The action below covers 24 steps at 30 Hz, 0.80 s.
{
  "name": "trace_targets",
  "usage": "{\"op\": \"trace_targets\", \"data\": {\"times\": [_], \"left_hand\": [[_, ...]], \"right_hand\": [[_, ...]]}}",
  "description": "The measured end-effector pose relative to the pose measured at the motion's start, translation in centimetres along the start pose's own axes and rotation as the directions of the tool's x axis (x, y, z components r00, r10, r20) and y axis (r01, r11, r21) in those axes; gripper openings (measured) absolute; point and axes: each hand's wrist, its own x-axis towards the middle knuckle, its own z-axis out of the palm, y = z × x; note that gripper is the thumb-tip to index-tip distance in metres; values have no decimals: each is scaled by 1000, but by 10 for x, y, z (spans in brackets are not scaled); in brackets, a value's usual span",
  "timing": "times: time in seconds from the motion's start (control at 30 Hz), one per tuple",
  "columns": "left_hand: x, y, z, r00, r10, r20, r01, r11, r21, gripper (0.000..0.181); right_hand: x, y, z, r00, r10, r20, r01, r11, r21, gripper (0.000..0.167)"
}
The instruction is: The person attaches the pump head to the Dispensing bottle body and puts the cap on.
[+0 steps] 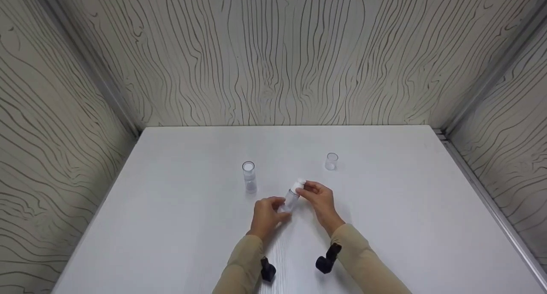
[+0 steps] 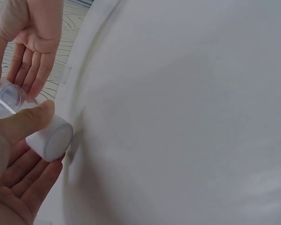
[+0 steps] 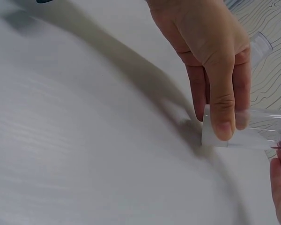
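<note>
A small clear pump bottle (image 1: 292,198) with a white top (image 1: 298,185) is held tilted between the two hands, low over the white table. My left hand (image 1: 267,217) grips its clear lower end between thumb and fingers. At the other end, my right hand (image 1: 320,200) pinches the white top with thumb and fingertips. In the left wrist view the bottle's round whitish end (image 2: 56,140) shows beyond the thumb. The right wrist view shows the clear cylinder (image 3: 255,131) lying crosswise under the right thumb.
A second clear bottle (image 1: 250,178) with white inside stands left of the hands. A short clear cap (image 1: 331,161) is on the table (image 1: 384,191) to the right and farther back. Wood-patterned panels (image 1: 273,63) enclose the back and sides.
</note>
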Motion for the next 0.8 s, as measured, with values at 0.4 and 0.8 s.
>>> {"op": "trace_targets", "data": {"times": [0.4, 0.8], "left_hand": [[0, 2, 0, 1000, -13, -23, 13, 1000, -10, 36], [0, 3, 1, 999, -6, -33, 6, 1000, 7, 36]], "right_hand": [[0, -1, 9, 993, -37, -111, 29, 997, -72, 25], [-2, 1, 11, 991, -45, -128, 40, 998, -38, 24]]}}
